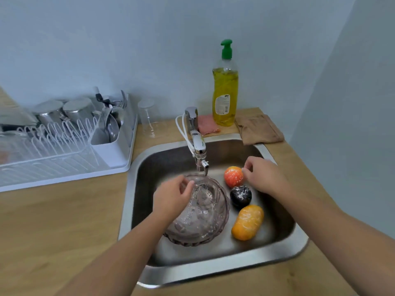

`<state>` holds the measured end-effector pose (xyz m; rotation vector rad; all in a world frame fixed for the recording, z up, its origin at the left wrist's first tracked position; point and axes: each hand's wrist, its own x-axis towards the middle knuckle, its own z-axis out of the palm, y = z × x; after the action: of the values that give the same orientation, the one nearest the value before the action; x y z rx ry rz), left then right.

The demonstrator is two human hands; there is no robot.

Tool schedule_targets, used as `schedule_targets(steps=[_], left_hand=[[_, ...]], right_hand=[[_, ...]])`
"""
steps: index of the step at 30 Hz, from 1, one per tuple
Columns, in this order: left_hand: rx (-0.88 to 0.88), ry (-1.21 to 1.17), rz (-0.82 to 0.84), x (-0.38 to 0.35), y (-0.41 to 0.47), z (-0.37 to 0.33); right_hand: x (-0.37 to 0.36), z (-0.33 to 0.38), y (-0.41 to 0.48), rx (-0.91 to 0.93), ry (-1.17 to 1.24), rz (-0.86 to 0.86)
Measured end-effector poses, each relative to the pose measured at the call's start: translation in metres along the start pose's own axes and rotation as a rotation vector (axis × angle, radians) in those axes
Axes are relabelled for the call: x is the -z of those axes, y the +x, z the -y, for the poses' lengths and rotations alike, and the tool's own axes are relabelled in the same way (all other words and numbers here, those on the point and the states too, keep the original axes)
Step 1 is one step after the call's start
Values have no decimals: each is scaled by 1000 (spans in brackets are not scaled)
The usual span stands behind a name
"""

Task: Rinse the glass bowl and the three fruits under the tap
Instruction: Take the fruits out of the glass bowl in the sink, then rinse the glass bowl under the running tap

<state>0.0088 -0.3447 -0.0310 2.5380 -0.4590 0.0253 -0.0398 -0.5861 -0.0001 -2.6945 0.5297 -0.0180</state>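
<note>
A clear scalloped glass bowl (205, 216) is in the steel sink (284, 251), under the tap (198, 150), with water splashing inside it. My left hand (171, 197) grips the bowl's left rim. Three fruits with white specks lie on the sink floor to the right of the bowl: a red-orange round one (233, 176), a dark plum-like one (240, 196) and an elongated orange one (248, 222). My right hand (263, 174) hovers beside the red-orange fruit, fingers loosely curled, fingertips touching or nearly touching it, holding nothing.
A green-capped bottle of yellow dish soap (224, 90), a pink sponge (207, 124) and a brown cloth (259, 129) sit behind the sink. A white dish rack (64, 146) with cutlery and cups and an upturned glass (149, 118) stand on the wooden counter to the left.
</note>
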Motion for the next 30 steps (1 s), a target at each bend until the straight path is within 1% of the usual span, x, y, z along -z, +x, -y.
schedule_targets(steps=[3, 5, 7, 9, 12, 14, 15, 18, 20, 24, 27, 30], left_hand=[[-73, -57, -210, 33, 22, 6], [-173, -110, -244, 51, 42, 2], [-257, -142, -180, 62, 59, -4], [-295, -193, -60, 66, 72, -10], [-318, -267, 99, 58, 86, -14], [-323, -318, 149, 49, 90, -14], [-318, -350, 163, 45, 91, -14], [-278, -458, 139, 35, 91, -11], [-251, -490, 101, 31, 90, -10], [-242, -472, 72, 30, 94, -10], [-245, -460, 72, 32, 94, -10], [-252, -458, 77, 33, 93, -11]], right_hand=[[23, 36, 28, 116, 117, -116], [36, 57, 47, 223, 190, -197], [43, 78, 67, 295, 292, -223], [43, 96, 89, 353, 346, -198], [32, 115, 114, 401, 363, -105], [23, 120, 128, 407, 344, -64], [19, 121, 133, 401, 338, -70], [10, 119, 145, 377, 376, -162], [6, 115, 146, 395, 391, -195], [-2, 111, 144, 462, 375, -231], [-7, 112, 146, 471, 389, -278], [-4, 113, 149, 467, 406, -275]])
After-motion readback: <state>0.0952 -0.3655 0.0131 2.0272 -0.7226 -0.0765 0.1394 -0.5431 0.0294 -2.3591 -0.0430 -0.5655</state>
